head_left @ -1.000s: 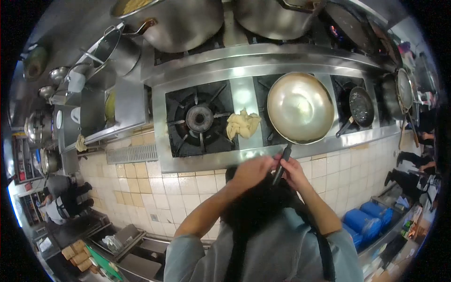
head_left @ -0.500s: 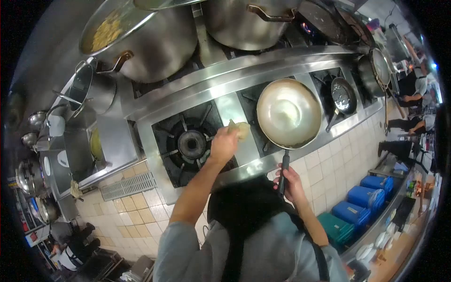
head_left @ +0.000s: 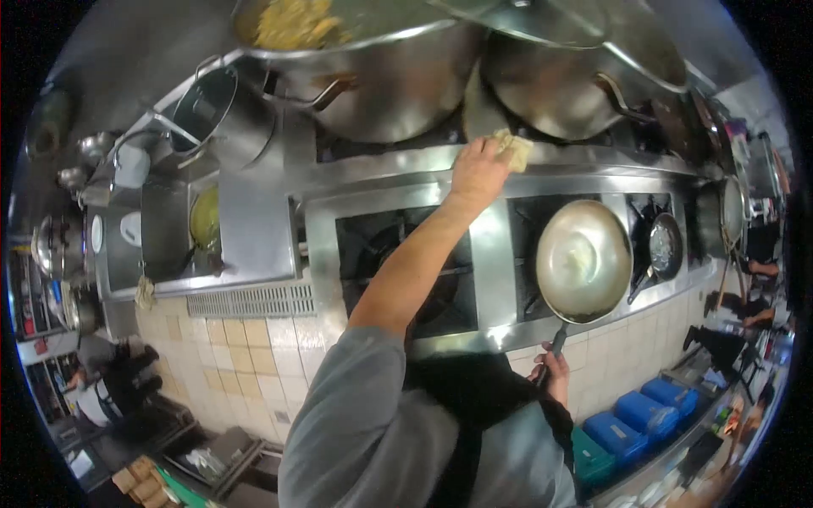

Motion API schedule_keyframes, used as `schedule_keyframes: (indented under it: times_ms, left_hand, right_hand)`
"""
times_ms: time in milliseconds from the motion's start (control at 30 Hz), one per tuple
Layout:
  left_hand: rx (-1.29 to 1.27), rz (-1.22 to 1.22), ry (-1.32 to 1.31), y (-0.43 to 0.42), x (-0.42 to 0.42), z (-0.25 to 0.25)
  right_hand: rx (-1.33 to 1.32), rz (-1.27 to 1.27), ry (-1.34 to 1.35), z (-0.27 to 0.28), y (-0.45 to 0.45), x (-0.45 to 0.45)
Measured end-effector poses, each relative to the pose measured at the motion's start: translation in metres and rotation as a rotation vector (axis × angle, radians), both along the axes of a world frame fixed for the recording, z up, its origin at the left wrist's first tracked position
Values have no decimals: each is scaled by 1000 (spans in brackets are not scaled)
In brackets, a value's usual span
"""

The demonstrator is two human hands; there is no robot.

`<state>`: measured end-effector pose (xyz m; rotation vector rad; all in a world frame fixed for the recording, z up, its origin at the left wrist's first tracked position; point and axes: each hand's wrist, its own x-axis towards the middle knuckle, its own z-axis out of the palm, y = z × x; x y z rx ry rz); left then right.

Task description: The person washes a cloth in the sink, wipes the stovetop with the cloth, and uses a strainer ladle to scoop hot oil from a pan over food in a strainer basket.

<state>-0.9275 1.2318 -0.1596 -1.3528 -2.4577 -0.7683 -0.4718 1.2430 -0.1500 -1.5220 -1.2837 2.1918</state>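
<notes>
My left hand (head_left: pixel 479 172) is closed on a pale cloth (head_left: pixel 516 153), stretched out over the raised steel ledge (head_left: pixel 398 163) behind the front burners. The cloth lies at the ledge, just below the large pots. Lower right, my right hand (head_left: pixel 554 372) wraps round the dark handle (head_left: pixel 559 342) of a wide, deep frying pan (head_left: pixel 584 261). The pan sits over a front burner; its inside is shiny and holds no food that I can make out. My left forearm partly covers the burner (head_left: pixel 360 258) to its left.
A large pot (head_left: pixel 381 89) with yellowish food and a second large pot (head_left: pixel 550 89) stand behind the ledge. A small black pan (head_left: pixel 666 245) sits to the right. At left is a sink (head_left: pixel 165 233). Blue bins (head_left: pixel 639 415) stand lower right. Other people (head_left: pixel 110 381) are farther off.
My left hand has moved the cloth from the steel strip between the front burners up to the back ledge. My right hand stays on the pan handle. The view has shifted.
</notes>
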Motion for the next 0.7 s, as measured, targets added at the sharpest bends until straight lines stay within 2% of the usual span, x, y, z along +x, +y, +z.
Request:
schedule_keyframes:
  times_ms: [133, 200, 267, 333, 400, 467, 533, 567, 633, 700]
  left_hand:
    - [-17, 128, 4, -75, -22, -4]
    - [-82, 165, 74, -131, -34, 8]
    - [-4, 129, 210, -193, -59, -12]
    - [-142, 188, 280, -256, -71, 1]
    - [-244, 308, 279, -313, -83, 2]
    - [-340, 464, 70, -349, -88, 8]
    - [-593, 634, -220, -351, -92, 30]
    - [-591, 606, -222, -339, -80, 34]
    - [-255, 447, -61, -309, -56, 41]
    - [-146, 322, 14, -247, -20, 54]
  right_hand:
    - [5, 36, -39, -4, 5, 0]
    - [7, 46, -39, -1, 3, -3]
    - [-15, 46, -45, 7, 3, -10]
    - [-37, 59, -26, 13, 2, -16]
    - [-23, 56, -34, 16, -1, -20]
    - [-31, 57, -6, 9, 0, -14]
    - [-74, 7, 32, 2, 1, -9]
    - [-72, 3, 36, 3, 0, -9]
    - [-69, -18, 39, 3, -1, -12]
    - [-80, -30, 45, 6, -1, -14]
